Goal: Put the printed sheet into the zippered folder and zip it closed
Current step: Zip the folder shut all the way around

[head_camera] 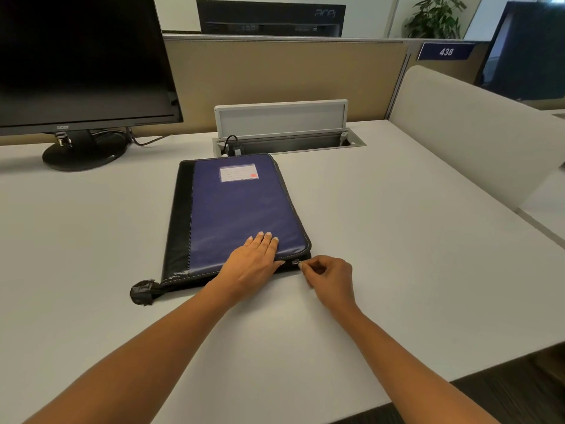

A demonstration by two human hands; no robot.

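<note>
- Head view: the zippered folder [241, 209] lies shut and flat on the pale desk [412, 240], its blue cover up and its label [239, 172] at the far end, just in front of the open cable box [284, 123].
- No printed sheet is in sight anywhere on the desk. I judge it is already inside, so the zipping step is in hand.
- Left hand [253, 264] rests palm-down on the cover near the near right corner, fingers straight and together, pressing the cover flat.
- Right hand [330, 276] sits just beside that corner, thumb and forefinger pinching the small metal zipper pull [296, 262], the other fingers curled under.
- How much of the zip is already closed cannot be told from here. A black tab [142, 292] sticks out at the near left corner, which looks like the zip's end.
- Next move, as I judge it: draw the pull steadily along the edge while the flat hand holds the folder from sliding. A rounded corner is where a zip tends to catch, so the pull should follow the curve, not be tugged straight.
- A dark monitor [82, 56] stands well apart at far left.
</note>
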